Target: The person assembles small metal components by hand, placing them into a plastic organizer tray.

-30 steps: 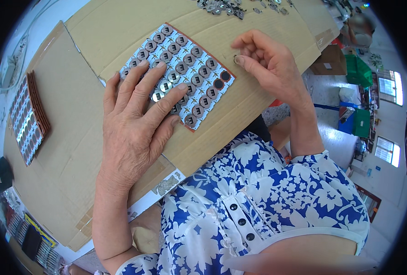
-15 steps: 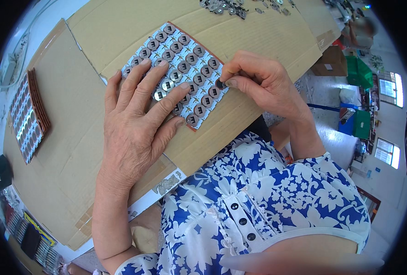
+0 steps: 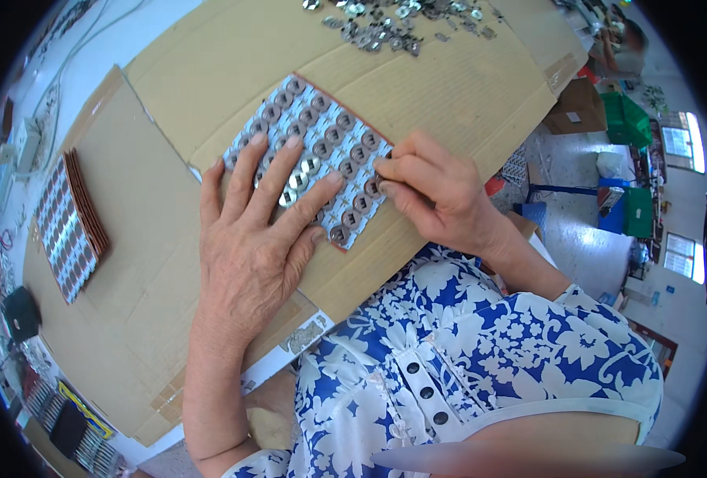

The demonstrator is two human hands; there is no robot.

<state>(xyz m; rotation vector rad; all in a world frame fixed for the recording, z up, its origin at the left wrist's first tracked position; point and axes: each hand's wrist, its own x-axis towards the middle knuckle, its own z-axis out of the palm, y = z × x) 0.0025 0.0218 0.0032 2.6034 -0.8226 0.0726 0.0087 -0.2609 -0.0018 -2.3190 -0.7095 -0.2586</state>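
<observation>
So, circuit panel (image 3: 323, 148) looks near-full: left hand (image 3: 251, 229) spread atop, right hand (image 3: 443, 193) at its edge, grip unclear; loose clips (image 3: 372, 35) beyond.

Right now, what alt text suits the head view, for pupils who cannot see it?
A left hand lies spread on a panel of round metal pieces; the right hand is at its right edge. Similar stacked panels lie to the left, loose metal parts beyond, on cardboard.
</observation>
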